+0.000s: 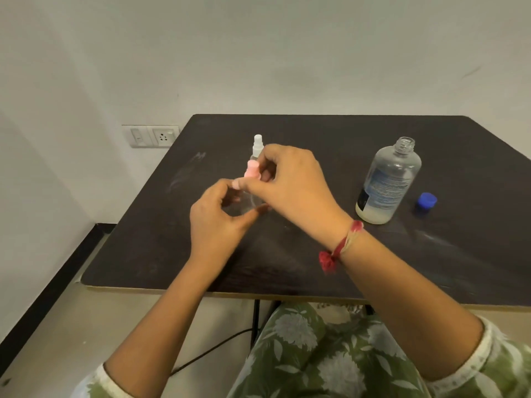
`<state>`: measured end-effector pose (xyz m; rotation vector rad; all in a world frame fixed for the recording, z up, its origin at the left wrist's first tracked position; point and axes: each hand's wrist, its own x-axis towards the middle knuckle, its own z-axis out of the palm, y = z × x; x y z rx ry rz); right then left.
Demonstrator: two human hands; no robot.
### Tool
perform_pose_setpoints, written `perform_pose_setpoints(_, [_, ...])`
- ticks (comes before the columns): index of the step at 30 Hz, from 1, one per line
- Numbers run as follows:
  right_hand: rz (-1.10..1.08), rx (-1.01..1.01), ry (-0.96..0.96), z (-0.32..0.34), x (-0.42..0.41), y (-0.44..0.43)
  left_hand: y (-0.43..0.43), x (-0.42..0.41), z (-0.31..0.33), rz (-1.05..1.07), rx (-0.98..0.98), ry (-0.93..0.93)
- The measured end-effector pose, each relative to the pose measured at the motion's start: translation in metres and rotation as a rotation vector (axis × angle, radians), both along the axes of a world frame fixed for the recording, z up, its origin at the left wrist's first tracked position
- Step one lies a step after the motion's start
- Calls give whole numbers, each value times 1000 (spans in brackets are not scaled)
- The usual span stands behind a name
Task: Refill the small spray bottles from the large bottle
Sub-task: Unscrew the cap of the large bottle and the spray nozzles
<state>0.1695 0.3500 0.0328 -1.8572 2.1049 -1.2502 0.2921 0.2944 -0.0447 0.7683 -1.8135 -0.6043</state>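
Pink spray top (252, 169) pinched by our R hand (293, 182); our L hand (215, 225) grips the clear small bottle (254, 201) on bench (149, 248); large bottle (388, 182) uncapped, blue cap (427, 200) beside.

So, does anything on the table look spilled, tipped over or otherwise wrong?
Nothing looks spilled or tipped. The large bottle stands upright and uncapped, its blue cap lying beside it on the table, which suits refilling. Only pale smears on the tabletop stand out, left of the pink-topped spray bottle.
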Motion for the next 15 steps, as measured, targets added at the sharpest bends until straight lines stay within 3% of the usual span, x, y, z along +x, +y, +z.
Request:
perform_pose_setpoints(7, [18,97,157,-5,5,-7,-8,3,1,-117,148,-53])
perform_pose_setpoints(15, [333,154,-278,-4,-3,-12,-20,11,-3,-112,135,-114])
